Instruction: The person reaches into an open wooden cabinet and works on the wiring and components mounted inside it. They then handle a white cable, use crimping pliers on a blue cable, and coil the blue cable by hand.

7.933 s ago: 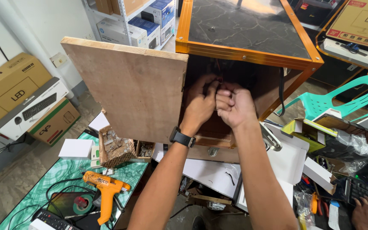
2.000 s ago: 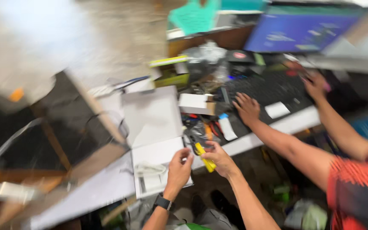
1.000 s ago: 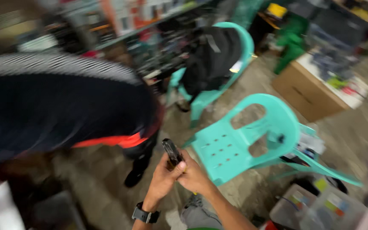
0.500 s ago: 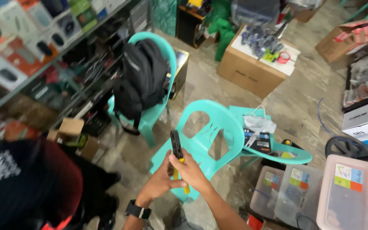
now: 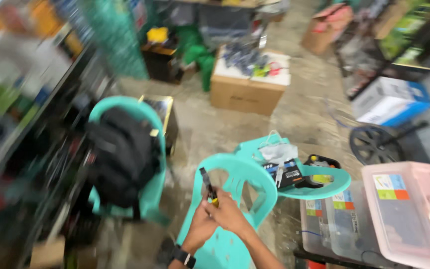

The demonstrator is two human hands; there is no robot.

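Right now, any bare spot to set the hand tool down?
Bare concrete floor between the cardboard box and the turquoise chair. Crowded: that chair's seat, the backpack chair, pink-lidded bins. Both hands grip the tool.

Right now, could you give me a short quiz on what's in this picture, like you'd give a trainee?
1. True or false: both hands grip the black and yellow tool.
2. What rests on the far teal chair? A) a backpack B) a fan C) a box
3. Fill in: the pink lid sits on a clear ____ at the lower right.

Key:
1. True. The left hand and right hand meet around the tool's lower end, over the near chair.
2. A. The black backpack fills its seat.
3. Bin.
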